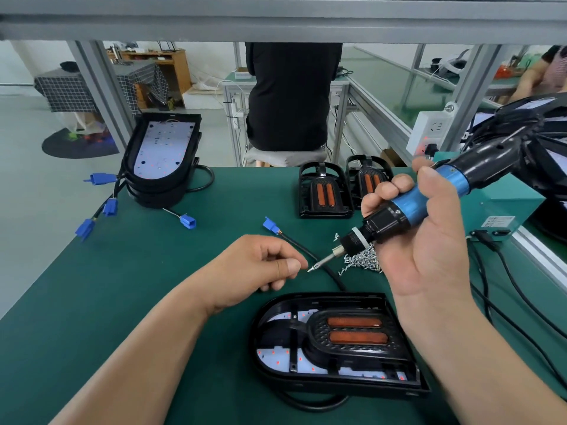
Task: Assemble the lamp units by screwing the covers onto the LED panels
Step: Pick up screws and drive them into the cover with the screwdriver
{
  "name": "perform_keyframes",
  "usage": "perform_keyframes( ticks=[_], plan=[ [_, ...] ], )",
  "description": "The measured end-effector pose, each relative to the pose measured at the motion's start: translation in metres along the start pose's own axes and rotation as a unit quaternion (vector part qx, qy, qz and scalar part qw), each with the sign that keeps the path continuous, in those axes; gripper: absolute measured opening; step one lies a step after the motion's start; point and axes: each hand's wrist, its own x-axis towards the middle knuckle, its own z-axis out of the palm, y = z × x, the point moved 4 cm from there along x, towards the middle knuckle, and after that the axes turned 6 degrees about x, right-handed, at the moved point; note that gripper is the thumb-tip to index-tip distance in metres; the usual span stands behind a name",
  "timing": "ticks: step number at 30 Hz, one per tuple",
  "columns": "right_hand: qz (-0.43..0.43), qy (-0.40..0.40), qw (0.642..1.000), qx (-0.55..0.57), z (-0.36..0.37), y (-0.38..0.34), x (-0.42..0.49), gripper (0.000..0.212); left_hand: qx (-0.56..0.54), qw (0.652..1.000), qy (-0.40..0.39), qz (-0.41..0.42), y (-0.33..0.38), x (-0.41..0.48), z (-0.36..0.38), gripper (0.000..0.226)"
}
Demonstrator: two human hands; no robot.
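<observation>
Right hand [423,240] gripping screwdriver [412,201], green mat [122,271], factory floor [30,185]

The table mat [122,286] was matt green, smooth and rubbery-looking. The screwdriver [408,207] had a glossy black plastic body and a blue sleeve with a satin metallic sheen, and its bit [325,259] was bare bright metal. The heap of screws [365,262] glinted silver. The lamp cover [317,331] was black plastic with a soft gloss, finely pitted around two orange see-through plastic strips [354,321]. Under it the LED panel [273,357] looked flat white and matt. The cable [333,276] had a dull black rubbery skin, and the plugs [187,221] were smooth blue plastic. The bench frame [101,93] was dull grey metal.
</observation>
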Motion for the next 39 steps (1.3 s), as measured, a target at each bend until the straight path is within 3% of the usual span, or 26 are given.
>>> perform_keyframes(
  ticks=[12,21,28,39],
  plan=[
    [0.118,-0.131,0.983,-0.054,0.034,0.019,-0.036,0.016,0.229,0.972,0.031,0.031,0.015,-0.004,0.02,0.018],
    [0.15,-0.202,0.963,-0.098,0.042,0.036,-0.054,0.03,0.245,0.969,0.028,0.029,0.019,-0.007,0.025,0.031],
    [0.147,-0.212,0.961,-0.105,0.042,0.038,-0.056,0.03,0.231,0.972,0.027,0.026,0.02,-0.007,0.024,0.035],
    [0.141,-0.243,0.948,-0.146,0.046,0.041,-0.062,0.032,0.201,0.979,0.03,0.024,0.02,-0.009,0.025,0.018]
  ],
)
